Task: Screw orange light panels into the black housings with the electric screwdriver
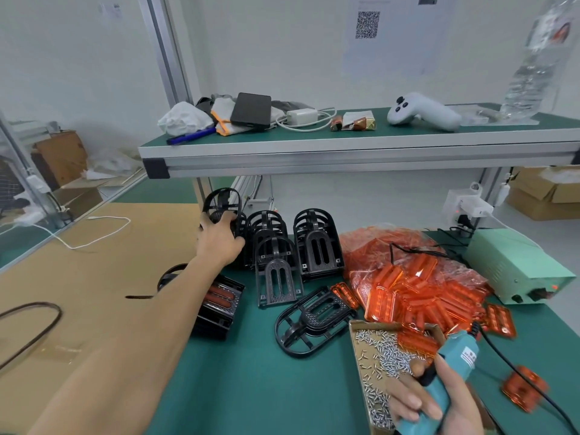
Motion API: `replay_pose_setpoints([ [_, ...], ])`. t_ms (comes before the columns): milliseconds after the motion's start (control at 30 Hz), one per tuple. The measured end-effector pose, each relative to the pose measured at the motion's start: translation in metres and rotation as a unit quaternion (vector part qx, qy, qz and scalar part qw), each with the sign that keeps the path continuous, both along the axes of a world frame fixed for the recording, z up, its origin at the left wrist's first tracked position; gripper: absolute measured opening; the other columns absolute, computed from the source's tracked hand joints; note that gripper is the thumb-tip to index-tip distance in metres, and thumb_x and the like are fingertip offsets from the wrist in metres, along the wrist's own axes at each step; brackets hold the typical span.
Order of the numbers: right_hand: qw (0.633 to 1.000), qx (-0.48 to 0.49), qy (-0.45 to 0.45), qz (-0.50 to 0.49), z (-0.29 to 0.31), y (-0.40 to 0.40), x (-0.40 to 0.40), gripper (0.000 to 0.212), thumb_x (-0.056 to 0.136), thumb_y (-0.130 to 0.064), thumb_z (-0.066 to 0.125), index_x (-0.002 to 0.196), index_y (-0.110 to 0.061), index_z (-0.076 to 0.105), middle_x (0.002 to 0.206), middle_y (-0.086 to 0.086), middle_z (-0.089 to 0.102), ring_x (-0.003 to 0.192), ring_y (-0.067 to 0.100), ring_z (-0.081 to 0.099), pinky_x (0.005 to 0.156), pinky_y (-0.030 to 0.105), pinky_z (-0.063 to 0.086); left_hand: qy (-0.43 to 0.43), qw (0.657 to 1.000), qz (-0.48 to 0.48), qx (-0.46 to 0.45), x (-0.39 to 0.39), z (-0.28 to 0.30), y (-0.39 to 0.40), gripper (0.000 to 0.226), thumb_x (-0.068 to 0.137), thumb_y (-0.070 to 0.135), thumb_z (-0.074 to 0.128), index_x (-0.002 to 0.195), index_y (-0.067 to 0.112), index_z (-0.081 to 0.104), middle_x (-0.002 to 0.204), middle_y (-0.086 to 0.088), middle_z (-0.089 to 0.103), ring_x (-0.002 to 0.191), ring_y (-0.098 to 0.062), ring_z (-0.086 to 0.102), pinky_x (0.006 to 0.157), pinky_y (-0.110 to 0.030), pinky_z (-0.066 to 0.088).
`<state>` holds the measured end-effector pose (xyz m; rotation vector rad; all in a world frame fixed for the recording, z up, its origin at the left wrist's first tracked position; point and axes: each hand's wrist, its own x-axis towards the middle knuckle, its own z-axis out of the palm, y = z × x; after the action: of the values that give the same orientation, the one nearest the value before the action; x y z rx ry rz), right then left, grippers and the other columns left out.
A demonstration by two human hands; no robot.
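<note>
Head view. Left hand (219, 238), frame centre-left, reaches to the rear row of upright black plastic arch-shaped housings (317, 246); fingers curl round the leftmost, tilted black housing (222, 204). Right hand (436, 400), lower right, grips the teal electric screwdriver (455, 362), cord trailing right.

Clear bag of orange translucent light panels (417, 287) lies right of centre. Flat black housing (314, 318) lies just beside the cardboard tray of small silver screws (376, 365).

Risk, judged: lifting the held housing may topple its touching neighbours; the cord may drag the loose orange panel (524, 387), which sits near the lower-right bench edge.

Room: green mat (251, 372) at lower centre is free for assembly; the overhead shelf (345, 158) limits lift height.
</note>
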<state>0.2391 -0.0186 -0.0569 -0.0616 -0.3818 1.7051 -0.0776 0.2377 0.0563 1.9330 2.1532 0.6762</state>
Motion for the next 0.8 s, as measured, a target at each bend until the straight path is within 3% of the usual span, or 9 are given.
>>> replay_pose_setpoints([
  [33,0.997,-0.054,-0.033,-0.039,0.001,-0.007,0.0,0.042,0.079,-0.042,0.088,0.086,-0.004,0.071,0.053,0.001,0.034,0.059,0.021,0.058,0.054,0.032,0.048,-0.026,1.0,-0.008,0.015,0.001,0.007,-0.009,0.057,0.086,0.025,0.065,0.138,0.033,0.044,0.148,-0.021,0.027,0.121,-0.05,0.044,0.105,-0.055,0.044],
  [100,0.986,-0.127,-0.057,-0.089,0.009,-0.019,-0.001,0.051,0.046,-0.034,0.104,0.068,-0.009,0.065,0.042,-0.004,0.031,0.044,0.013,0.043,0.038,0.025,0.038,-0.116,0.992,-0.045,0.036,0.004,0.019,-0.035,0.052,0.084,0.028,0.066,0.131,0.039,0.045,0.13,-0.009,0.043,0.113,-0.039,0.051,0.097,-0.048,0.05],
  [200,0.979,-0.166,-0.049,-0.109,0.014,-0.024,-0.005,0.053,0.044,-0.031,0.105,0.07,-0.011,0.063,0.043,-0.005,0.033,0.047,0.011,0.04,0.038,0.023,0.037,-0.365,0.925,-0.104,0.03,0.01,0.032,-0.093,0.041,0.085,0.032,0.07,0.121,0.045,0.053,0.114,0.001,0.063,0.101,-0.024,0.064,0.082,-0.036,0.052],
  [333,0.98,-0.155,-0.061,-0.109,0.016,-0.03,-0.005,0.048,0.056,-0.032,0.101,0.077,-0.012,0.063,0.046,-0.007,0.036,0.052,0.01,0.042,0.043,0.022,0.041,-0.622,0.768,-0.145,-0.051,0.019,0.021,-0.176,0.037,0.091,0.028,0.065,0.128,0.031,0.062,0.117,-0.016,0.068,0.104,-0.029,0.066,0.087,-0.046,0.055],
  [400,0.98,-0.152,-0.063,-0.109,0.017,-0.032,-0.006,0.047,0.057,-0.032,0.101,0.079,-0.012,0.063,0.047,-0.007,0.037,0.052,0.01,0.043,0.044,0.021,0.042,-0.723,0.658,-0.181,-0.106,0.023,0.002,-0.217,0.04,0.096,0.024,0.059,0.137,0.02,0.059,0.132,-0.022,0.062,0.121,-0.036,0.062,0.102,-0.055,0.05],
  [467,0.981,-0.152,-0.064,-0.107,0.018,-0.032,-0.005,0.048,0.057,-0.032,0.101,0.078,-0.013,0.063,0.047,-0.007,0.038,0.052,0.01,0.043,0.044,0.021,0.043,-0.8,0.552,-0.176,-0.158,0.032,-0.02,-0.256,0.045,0.097,0.023,0.057,0.141,0.014,0.057,0.139,-0.023,0.059,0.127,-0.038,0.059,0.109,-0.059,0.043],
  [533,0.981,-0.147,-0.068,-0.103,0.018,-0.032,-0.005,0.048,0.057,-0.032,0.102,0.078,-0.013,0.063,0.048,-0.007,0.039,0.051,0.01,0.044,0.044,0.021,0.044,-0.842,0.485,-0.116,-0.207,0.044,-0.046,-0.288,0.047,0.095,0.021,0.058,0.141,0.012,0.058,0.14,-0.028,0.056,0.124,-0.04,0.06,0.105,-0.06,0.045],
  [633,0.982,-0.145,-0.071,-0.094,0.02,-0.034,-0.005,0.048,0.058,-0.031,0.101,0.079,-0.013,0.061,0.049,-0.007,0.039,0.052,0.009,0.043,0.044,0.022,0.044,-0.866,0.43,-0.022,-0.253,0.06,-0.082,-0.323,0.052,0.089,0.02,0.055,0.14,0.014,0.059,0.134,-0.027,0.061,0.11,-0.04,0.065,0.097,-0.059,0.049],
  [800,0.981,-0.166,-0.056,-0.085,0.02,-0.035,-0.004,0.028,0.087,-0.037,0.072,0.08,-0.013,0.059,0.049,-0.008,0.038,0.053,0.008,0.043,0.045,0.02,0.042,-0.869,0.408,0.036,-0.278,0.065,-0.101,-0.346,0.045,0.089,0.019,0.041,0.12,0.012,0.074,0.132,-0.028,0.063,0.104,-0.046,0.069,0.094,-0.062,0.045],
])
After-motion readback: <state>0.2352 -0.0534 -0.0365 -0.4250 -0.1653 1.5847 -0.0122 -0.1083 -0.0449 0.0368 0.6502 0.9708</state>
